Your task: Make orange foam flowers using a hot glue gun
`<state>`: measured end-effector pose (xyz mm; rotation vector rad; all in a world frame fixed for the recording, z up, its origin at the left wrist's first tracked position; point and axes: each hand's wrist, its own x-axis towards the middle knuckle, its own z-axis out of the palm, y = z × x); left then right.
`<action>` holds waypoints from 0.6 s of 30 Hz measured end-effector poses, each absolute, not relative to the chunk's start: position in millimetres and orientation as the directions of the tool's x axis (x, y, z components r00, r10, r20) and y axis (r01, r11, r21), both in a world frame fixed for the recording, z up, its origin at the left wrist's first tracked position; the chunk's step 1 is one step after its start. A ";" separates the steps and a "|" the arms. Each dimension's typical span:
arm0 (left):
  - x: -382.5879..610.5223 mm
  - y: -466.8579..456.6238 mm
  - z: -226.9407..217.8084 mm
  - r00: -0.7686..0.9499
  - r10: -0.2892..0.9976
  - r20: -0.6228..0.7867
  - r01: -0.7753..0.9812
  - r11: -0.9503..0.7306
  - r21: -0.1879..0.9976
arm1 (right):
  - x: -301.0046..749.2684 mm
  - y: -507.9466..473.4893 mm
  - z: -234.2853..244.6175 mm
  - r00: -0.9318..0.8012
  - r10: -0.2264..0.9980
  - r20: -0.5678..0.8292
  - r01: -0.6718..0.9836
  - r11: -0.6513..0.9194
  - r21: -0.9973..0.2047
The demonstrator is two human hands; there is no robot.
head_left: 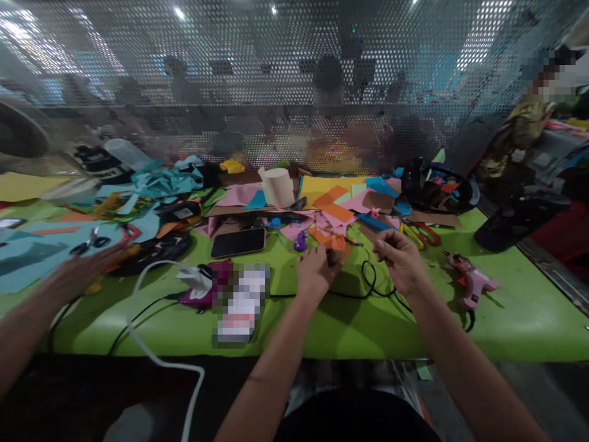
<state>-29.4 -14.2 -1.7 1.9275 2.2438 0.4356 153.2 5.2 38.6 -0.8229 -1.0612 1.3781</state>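
My left hand (317, 270) is closed above the green table, its thumb and fingers curled around a small orange folded paper (338, 243) that sticks up past the fingertips. To its right, my right hand (401, 261) is raised in a pinch; whatever lies between thumb and forefinger is too small to make out. A small purple piece (300, 240) lies just beyond my left hand. Pink and orange paper scraps (329, 224) spread behind both hands. A black cable (368, 279) loops on the table between them.
A pink glue gun (472, 279) lies right, near scissors (430, 234) and a black bowl (469, 193). A phone (239, 243), a paper roll (278, 188) and a magenta power strip (207, 294) stand left of centre. Another person's arm (69, 279) reaches in from the left. Perforated metal rises behind.
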 end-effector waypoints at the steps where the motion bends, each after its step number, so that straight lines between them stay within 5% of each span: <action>1: -30.2 -14.2 -2.9 -0.156 0.985 0.073 0.941 0.126 0.313 | 153.1 5.3 38.2 -0.105 0.989 0.104 -0.357 0.060 -0.932; 7: -39.2 -12.9 -6.0 -0.160 0.970 0.181 0.853 0.043 0.520 | 151.9 5.7 37.9 -0.121 0.988 0.101 -0.367 0.050 -0.929; 12: -40.5 -8.4 -12.9 -0.136 0.932 0.335 0.529 -0.218 0.820 | 153.7 4.4 39.4 -0.119 0.987 0.106 -0.344 0.059 -0.937; 18: -34.0 -8.1 -18.0 -0.187 0.948 0.258 0.198 -0.221 0.955 | 155.8 4.7 39.1 -0.097 0.988 0.118 -0.350 0.078 -0.934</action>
